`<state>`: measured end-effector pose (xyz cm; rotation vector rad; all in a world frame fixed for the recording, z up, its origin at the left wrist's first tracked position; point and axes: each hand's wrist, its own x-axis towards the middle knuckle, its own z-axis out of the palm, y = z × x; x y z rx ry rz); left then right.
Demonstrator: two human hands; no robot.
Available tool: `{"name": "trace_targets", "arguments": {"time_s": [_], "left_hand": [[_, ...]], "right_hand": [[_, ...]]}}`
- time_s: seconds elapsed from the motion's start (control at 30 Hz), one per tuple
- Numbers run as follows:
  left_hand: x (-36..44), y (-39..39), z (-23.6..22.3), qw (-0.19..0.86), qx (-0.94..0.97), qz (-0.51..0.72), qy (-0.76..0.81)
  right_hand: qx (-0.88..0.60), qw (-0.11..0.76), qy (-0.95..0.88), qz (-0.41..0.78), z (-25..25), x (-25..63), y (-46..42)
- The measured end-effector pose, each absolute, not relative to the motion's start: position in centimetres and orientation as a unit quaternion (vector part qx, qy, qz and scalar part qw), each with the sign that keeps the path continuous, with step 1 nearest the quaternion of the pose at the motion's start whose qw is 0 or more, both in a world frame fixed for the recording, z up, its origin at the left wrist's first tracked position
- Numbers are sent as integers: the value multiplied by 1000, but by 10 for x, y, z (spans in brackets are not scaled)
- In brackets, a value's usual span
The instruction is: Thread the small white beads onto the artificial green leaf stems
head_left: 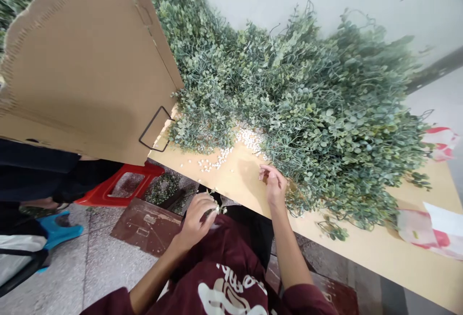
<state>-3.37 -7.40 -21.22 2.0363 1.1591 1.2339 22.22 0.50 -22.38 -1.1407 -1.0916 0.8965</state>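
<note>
Left hand [195, 223] pinched shut on a small green sprig [218, 208] with white beads, just off the near edge of a pale wooden tabletop [361, 252]. Right hand [274, 184] at the edge of heaped artificial foliage [325, 112], fingers [263, 174] narrowly curled, nothing visible between them. More white beads [249, 140] strewn beside the foliage, mid-table. Open cardboard carton [83, 74] at the left end, contents hidden; red-and-white plastic bags [415, 228] at the right end. Red plastic stool [108, 194] below the near edge. White print on a maroon sweatshirt [231, 252], unreadable.
</note>
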Motion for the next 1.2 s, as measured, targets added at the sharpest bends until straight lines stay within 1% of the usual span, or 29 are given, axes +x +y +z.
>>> {"name": "trace_targets", "arguments": {"time_s": [0.1,0.2,0.37,0.47,0.57,0.67,0.73,0.8,0.83,0.9,0.97,1.07,1.13,1.2], "left_hand": [[-25,-86,-223,304,761,405,405],[-7,-87,-241,329,790,345,385],[17,-73,-275,278,851,230,381],[22,-63,-280,257,864,177,394],[18,-58,-258,297,880,129,348],[8,-53,-213,400,874,64,268],[0,-42,-180,449,856,73,245],[-6,-23,-155,456,840,127,268],[-8,-9,-148,430,831,178,304],[-9,23,-144,331,816,274,387],[-7,59,-150,212,810,312,449],[2,101,-167,89,826,236,504],[8,117,-176,56,827,174,532],[11,124,-180,47,831,150,534]], "right_hand": [[-491,620,-473,389,-223,222,4],[-495,608,-480,393,-224,223,3],[-502,597,-494,385,-226,225,2],[-505,584,-507,383,-226,226,1],[-517,542,-544,377,-223,225,1],[-525,444,-632,359,-218,217,2],[-520,364,-700,329,-214,206,5],[-517,295,-759,265,-212,194,10],[-520,270,-777,229,-213,187,14],[-534,233,-794,174,-214,177,20],[-546,214,-798,138,-216,170,24],[-535,204,-812,114,-218,170,24],[-530,215,-811,125,-217,172,22],[-538,252,-789,159,-216,176,19]]}}
